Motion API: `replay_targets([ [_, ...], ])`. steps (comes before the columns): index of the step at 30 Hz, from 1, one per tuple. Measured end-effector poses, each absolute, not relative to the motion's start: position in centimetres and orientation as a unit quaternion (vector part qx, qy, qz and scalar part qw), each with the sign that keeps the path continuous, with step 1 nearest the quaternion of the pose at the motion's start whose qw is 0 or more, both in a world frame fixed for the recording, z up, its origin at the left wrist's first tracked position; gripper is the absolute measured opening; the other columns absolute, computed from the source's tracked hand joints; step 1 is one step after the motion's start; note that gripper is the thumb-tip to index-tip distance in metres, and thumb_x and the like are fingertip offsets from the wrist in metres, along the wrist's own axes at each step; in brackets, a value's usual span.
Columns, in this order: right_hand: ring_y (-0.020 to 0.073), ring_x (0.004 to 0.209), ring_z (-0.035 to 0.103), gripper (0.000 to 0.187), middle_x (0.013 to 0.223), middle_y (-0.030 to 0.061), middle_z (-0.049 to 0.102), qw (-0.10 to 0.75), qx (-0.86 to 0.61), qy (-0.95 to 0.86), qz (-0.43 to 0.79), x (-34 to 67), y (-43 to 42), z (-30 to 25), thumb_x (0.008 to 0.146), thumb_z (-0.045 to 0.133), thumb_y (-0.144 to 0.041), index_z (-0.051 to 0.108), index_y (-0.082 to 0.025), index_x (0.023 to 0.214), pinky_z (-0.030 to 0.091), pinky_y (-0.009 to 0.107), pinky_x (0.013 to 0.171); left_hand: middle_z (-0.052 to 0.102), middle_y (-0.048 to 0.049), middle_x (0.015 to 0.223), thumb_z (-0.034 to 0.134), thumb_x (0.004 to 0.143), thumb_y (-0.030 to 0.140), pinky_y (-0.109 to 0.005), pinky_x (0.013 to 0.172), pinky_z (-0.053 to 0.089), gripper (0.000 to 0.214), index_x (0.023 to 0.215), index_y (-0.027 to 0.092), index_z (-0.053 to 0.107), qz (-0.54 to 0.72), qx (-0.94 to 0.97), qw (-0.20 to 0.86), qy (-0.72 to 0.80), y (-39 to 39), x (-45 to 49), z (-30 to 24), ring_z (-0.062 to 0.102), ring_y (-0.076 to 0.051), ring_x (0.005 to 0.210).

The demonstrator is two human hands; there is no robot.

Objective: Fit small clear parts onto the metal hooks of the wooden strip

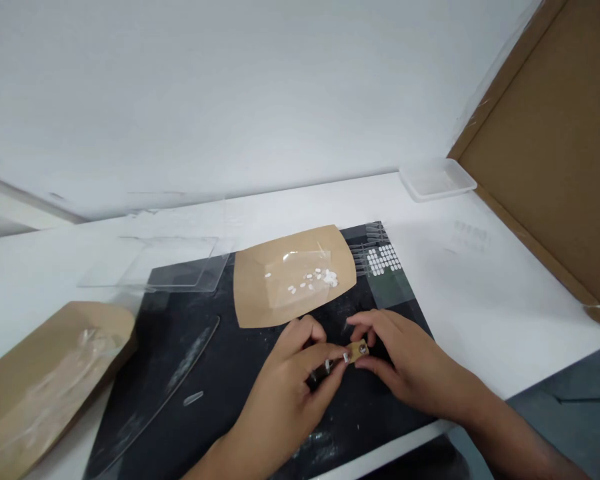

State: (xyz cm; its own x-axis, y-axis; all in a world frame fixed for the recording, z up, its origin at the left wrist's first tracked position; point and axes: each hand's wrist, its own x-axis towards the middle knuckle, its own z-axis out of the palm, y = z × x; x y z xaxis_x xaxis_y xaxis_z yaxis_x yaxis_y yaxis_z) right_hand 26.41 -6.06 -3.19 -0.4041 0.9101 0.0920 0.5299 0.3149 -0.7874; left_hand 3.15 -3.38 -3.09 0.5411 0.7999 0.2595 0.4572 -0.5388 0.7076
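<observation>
My left hand [285, 393] is shut on a slim dark tool with metal bands [325, 371]. Its tip meets a small tan block with a metal screw-like part [358, 351], which my right hand [405, 353] pinches between fingers and thumb. Both hands are low over a black work mat [180, 387]. Beyond the fingers, a kraft paper tray [260, 300] holds a scatter of small white pieces [320, 277] under a transparent film. Rows of similar white pieces [383, 259] lie on the mat behind it.
A second kraft tray [45, 380] lies at the left beside a transparent plastic sheet [175, 264]. A white plastic tray [437, 179] stands at the far table edge, next to a brown cardboard panel [540, 147]. A white wall rises behind.
</observation>
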Motion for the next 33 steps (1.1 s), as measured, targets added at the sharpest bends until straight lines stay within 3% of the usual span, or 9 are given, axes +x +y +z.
replay_targets([
  [19, 0.0243, 0.109, 0.067, 0.051, 0.122, 0.0069, 0.069, 0.266, -0.49, -0.745, 0.367, 26.4, -6.4, -3.2, 0.102, 0.065, -0.019, 0.045, -0.03, 0.148, 0.059, 0.044, 0.098, 0.063, -0.0083, 0.108, 0.063, 0.097, 0.015, -0.035, 0.082, 0.058, 0.015, 0.101, 0.024, 0.075, 0.276, 0.827, 0.286, 0.398, -3.4, 3.3, -2.8, 0.064, -0.022, 0.1],
  [24, 0.0263, 0.114, 0.065, 0.058, 0.131, 0.0085, 0.067, 0.25, -0.465, -0.765, 0.368, 27.1, -6.3, -2.3, 0.097, 0.075, -0.03, 0.047, -0.03, 0.148, 0.058, 0.045, 0.1, 0.067, -0.008, 0.113, 0.067, 0.097, 0.016, -0.036, 0.091, 0.059, 0.017, 0.11, 0.024, 0.074, 0.278, 0.828, 0.3, 0.383, -3.3, 3.0, -2.9, 0.066, -0.022, 0.106],
  [26, 0.0231, 0.105, 0.067, 0.053, 0.127, 0.0065, 0.069, 0.261, -0.477, -0.752, 0.372, 27.5, -6.1, -2.1, 0.099, 0.072, -0.032, 0.049, -0.031, 0.146, 0.06, 0.041, 0.094, 0.069, -0.0077, 0.114, 0.072, 0.094, 0.018, -0.037, 0.092, 0.059, 0.02, 0.114, 0.024, 0.073, 0.278, 0.832, 0.298, 0.377, -3.2, 2.8, -3.0, 0.067, -0.023, 0.106],
  [29, 0.0201, 0.096, 0.068, 0.031, 0.114, 0.0042, 0.071, 0.299, -0.511, -0.739, 0.321, 27.8, -5.6, -2.1, 0.106, 0.059, -0.026, 0.059, -0.031, 0.136, 0.059, 0.037, 0.087, 0.071, -0.0073, 0.113, 0.08, 0.089, 0.02, -0.038, 0.091, 0.06, 0.025, 0.112, 0.024, 0.072, 0.277, 0.837, 0.287, 0.374, -2.9, 2.5, -3.1, 0.069, -0.023, 0.104],
  [33, 0.0209, 0.099, 0.067, 0.032, 0.11, 0.0057, 0.069, 0.276, -0.516, -0.783, 0.21, 27.6, -4.8, -2.8, 0.109, 0.053, -0.025, 0.067, -0.032, 0.137, 0.058, 0.036, 0.084, 0.073, -0.0063, 0.106, 0.084, 0.086, 0.019, -0.039, 0.089, 0.06, 0.025, 0.108, 0.022, 0.072, 0.27, 0.845, 0.281, 0.365, -2.5, 2.4, -3.3, 0.068, -0.023, 0.1],
])
